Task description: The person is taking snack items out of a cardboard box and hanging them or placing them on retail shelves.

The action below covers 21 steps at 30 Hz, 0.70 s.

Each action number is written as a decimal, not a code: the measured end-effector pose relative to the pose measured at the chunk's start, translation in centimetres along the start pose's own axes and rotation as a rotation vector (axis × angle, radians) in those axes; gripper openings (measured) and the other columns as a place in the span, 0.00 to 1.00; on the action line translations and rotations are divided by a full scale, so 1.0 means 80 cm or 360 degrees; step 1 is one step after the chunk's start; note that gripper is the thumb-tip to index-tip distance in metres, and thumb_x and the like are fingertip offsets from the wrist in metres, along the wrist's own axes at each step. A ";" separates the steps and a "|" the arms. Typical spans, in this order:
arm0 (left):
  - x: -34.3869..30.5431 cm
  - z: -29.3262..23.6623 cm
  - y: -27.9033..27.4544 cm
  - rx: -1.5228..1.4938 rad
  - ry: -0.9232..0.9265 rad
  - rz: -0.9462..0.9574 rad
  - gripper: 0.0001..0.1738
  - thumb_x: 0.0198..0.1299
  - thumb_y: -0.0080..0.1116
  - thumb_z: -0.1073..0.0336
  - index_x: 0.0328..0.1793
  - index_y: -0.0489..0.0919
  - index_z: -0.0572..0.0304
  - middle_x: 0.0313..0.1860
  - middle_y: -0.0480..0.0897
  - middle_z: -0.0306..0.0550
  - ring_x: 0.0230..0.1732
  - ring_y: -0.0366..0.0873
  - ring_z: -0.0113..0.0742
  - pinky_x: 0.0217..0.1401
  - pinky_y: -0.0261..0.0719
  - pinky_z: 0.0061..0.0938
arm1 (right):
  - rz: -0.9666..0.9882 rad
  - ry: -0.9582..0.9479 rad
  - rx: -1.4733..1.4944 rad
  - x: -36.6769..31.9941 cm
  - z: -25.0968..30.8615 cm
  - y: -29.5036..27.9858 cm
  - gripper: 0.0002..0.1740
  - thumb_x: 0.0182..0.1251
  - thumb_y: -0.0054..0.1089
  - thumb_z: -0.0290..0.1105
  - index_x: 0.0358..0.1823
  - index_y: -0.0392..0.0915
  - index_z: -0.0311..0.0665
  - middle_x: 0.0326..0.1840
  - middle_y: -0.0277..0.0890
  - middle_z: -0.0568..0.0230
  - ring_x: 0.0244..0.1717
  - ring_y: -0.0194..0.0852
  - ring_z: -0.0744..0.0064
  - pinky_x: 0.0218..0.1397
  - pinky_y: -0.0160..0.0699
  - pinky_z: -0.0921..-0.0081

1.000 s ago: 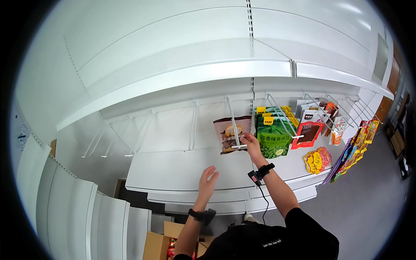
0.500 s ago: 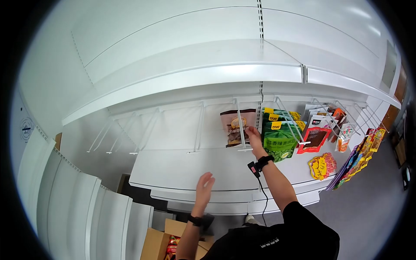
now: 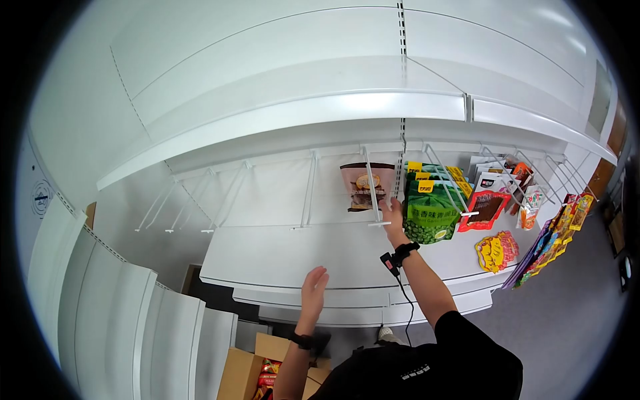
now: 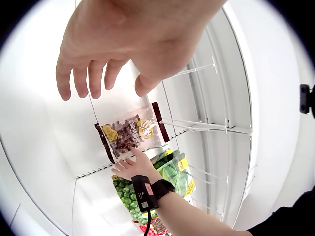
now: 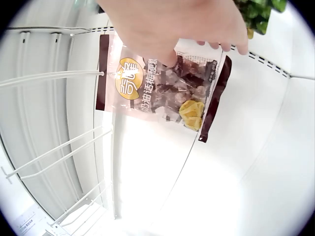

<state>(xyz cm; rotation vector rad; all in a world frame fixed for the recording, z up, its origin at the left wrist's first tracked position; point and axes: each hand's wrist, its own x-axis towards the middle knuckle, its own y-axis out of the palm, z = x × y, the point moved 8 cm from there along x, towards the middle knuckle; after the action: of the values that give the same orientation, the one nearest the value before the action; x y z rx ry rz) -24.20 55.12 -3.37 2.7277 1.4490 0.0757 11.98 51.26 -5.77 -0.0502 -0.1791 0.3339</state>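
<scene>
A pink and dark-brown candy bag (image 3: 369,187) hangs by its top strip from a white wire hook (image 5: 54,76), well back toward the panel. My right hand (image 3: 394,218) is beside its lower right edge, fingers fairly straight, and the thumb overlaps the bag's front in the right wrist view. In the left wrist view, the right hand's fingers (image 4: 121,167) are spread and pinch nothing. Lower and further left, my left hand (image 3: 313,292) hovers in front of the shelf with relaxed fingers and holds nothing.
Green pea snack bags (image 3: 430,212) hang just right of my right hand, with red-and-white packets (image 3: 485,207) beyond. Bare hooks (image 3: 308,193) stick out to the left. Yellow-pink packets (image 3: 497,252) lie on the shelf. An opened carton (image 3: 240,375) stands below.
The candy bag has slid back along its hook toward the panel. My right hand has let go of it and drawn slightly down. My left hand stays about where it was.
</scene>
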 end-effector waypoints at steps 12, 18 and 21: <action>-0.033 0.007 -0.016 -0.0012 0.0062 0.0023 0.18 0.66 0.51 0.60 0.59 0.73 0.59 0.54 0.77 0.41 0.56 0.71 0.30 0.58 0.68 0.27 | 0.0268 0.0612 0.0284 -0.112 -0.096 -0.011 0.29 0.64 0.56 0.45 0.59 0.68 0.31 0.53 0.72 0.58 0.54 0.71 0.65 0.55 0.69 0.66; -0.064 0.019 -0.037 -0.0265 -0.0093 -0.0098 0.18 0.66 0.51 0.59 0.57 0.74 0.61 0.53 0.78 0.44 0.54 0.74 0.32 0.57 0.70 0.28 | 0.0320 0.0771 0.0600 -0.198 -0.044 -0.053 0.25 0.68 0.51 0.44 0.57 0.68 0.32 0.56 0.72 0.56 0.56 0.72 0.62 0.56 0.72 0.65; -0.078 0.030 -0.045 -0.0286 -0.0150 -0.0146 0.17 0.66 0.51 0.59 0.55 0.75 0.61 0.51 0.79 0.45 0.52 0.75 0.32 0.55 0.72 0.27 | 0.0307 0.0790 0.0696 -0.228 -0.036 -0.077 0.22 0.69 0.48 0.42 0.54 0.70 0.32 0.52 0.74 0.57 0.53 0.74 0.63 0.53 0.75 0.67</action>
<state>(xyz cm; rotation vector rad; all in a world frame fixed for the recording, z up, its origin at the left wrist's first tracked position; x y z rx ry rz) -30.51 51.90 -6.15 2.4852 1.4633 0.0687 -2.50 39.38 -11.15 0.2825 0.3942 0.5354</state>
